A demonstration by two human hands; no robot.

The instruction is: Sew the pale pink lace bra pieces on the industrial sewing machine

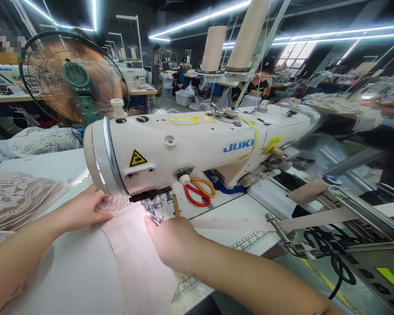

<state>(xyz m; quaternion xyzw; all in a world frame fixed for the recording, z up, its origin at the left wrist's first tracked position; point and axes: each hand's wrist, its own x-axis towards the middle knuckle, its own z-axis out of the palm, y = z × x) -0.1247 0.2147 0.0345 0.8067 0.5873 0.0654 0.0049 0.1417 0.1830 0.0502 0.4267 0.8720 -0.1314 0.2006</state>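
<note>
Pale fabric (141, 262) lay at the frame's lower centre, between the left hand (90, 211), thumb spread apart at some lace (118, 204), and the right hand (174, 241), curled against it, exact grip impossible to tell

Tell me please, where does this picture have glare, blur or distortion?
In the head view, the pale fabric beside the right hand is brightly lit, its weave hard to see; the ceiling tube lights glare; the floor fan has smeared blades; the thread cones lean, probably from wide-angle distortion; small patches at the left and right edges are pixelated.
</note>
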